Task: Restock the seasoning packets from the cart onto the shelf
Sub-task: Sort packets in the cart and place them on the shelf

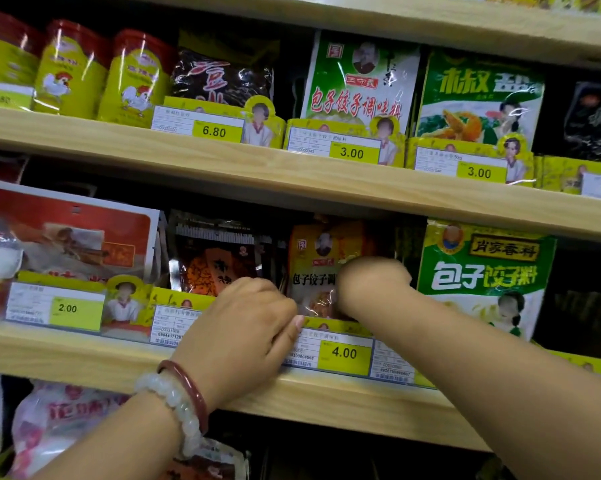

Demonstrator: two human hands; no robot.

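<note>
On the middle shelf [292, 181], a red packet is seen at far left above a 2.00 tag [67, 308]; next, the left hand [243, 327] is rested on the shelf lip with fingers curled, apparently grasping nothing; the orange seasoning packet [314, 268] is being seated above the 4.00 tag [344, 353], its right side gripped by the right hand [371, 285]; a green packet [482, 275] stands beyond. Placement is judged nearly done; release and a return to the cart, unseen here, are called for next.
</note>
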